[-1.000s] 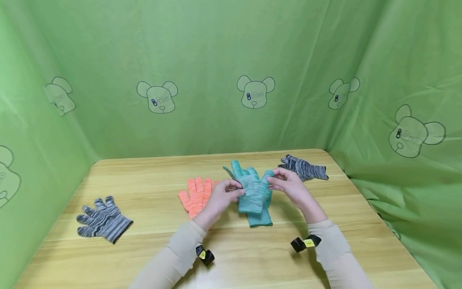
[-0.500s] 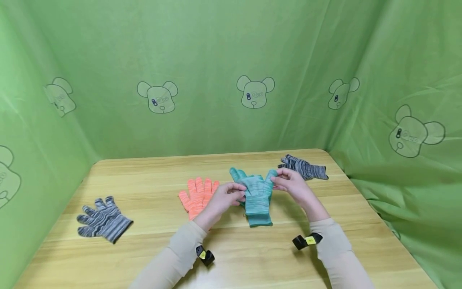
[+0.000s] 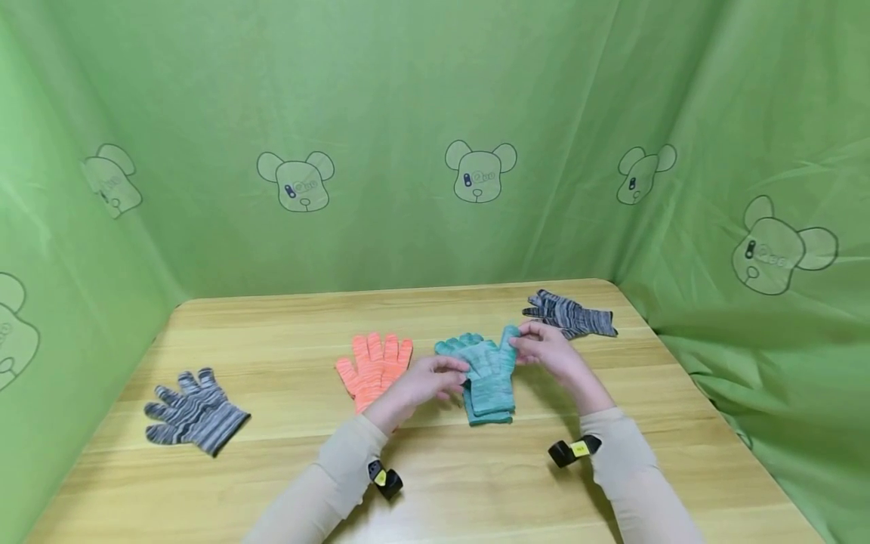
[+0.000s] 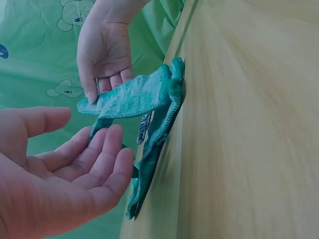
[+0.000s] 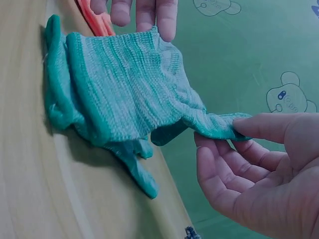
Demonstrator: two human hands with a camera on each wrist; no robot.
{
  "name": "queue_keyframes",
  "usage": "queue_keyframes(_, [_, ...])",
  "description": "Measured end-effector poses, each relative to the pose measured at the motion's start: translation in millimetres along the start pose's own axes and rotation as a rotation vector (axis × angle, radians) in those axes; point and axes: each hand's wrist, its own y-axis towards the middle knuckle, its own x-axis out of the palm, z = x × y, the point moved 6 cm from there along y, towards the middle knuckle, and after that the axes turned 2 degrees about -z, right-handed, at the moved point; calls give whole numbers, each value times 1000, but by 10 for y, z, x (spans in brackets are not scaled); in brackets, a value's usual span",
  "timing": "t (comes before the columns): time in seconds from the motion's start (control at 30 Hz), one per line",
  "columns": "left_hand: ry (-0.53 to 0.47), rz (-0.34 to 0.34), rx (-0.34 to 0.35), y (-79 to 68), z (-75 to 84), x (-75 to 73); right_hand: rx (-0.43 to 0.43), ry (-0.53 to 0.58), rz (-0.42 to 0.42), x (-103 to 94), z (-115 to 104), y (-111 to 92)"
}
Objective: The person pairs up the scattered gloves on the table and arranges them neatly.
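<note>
A teal knit glove [image 3: 491, 385] lies over a second teal glove [image 3: 473, 412] on the wooden table, its upper part raised. My right hand [image 3: 549, 349] pinches one finger of the upper glove between thumb and fingertips, which the right wrist view shows closely. On the other side is my left hand [image 3: 431, 380], its thumb spread apart from loosely bent fingers. In the left wrist view, the fingertips of that left hand [image 4: 75, 174] are right at the edge of the upper glove [image 4: 134, 94], with no pinch on it.
Orange gloves [image 3: 370, 370] lie just left of the teal ones, partly behind my left forearm. A grey striped glove [image 3: 197, 415] is at the table's left, and another dark striped glove [image 3: 578, 317] at the back right. Green curtains surround the table [image 3: 285, 483].
The upper teal glove has come down over the lower one, so their cuffs nearly line up. My left fingers have let go of its edge and spread; the right hand keeps its pinch.
</note>
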Motion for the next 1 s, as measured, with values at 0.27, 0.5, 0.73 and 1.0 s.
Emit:
queue_keyframes(0.27, [-26, -50, -44, 21, -68, 9, 96, 18, -48, 1, 181, 66])
queue_keyframes(0.5, [-45, -66, -43, 25, -91, -9, 109, -7, -50, -1, 235, 95])
queue_keyframes(0.73, [-48, -46, -64, 24, -110, -40, 121, 4, -70, 21, 271, 98])
queue_keyframes(1.0, [-51, -63, -73, 21, -123, -56, 169, 12, -104, 12, 292, 62])
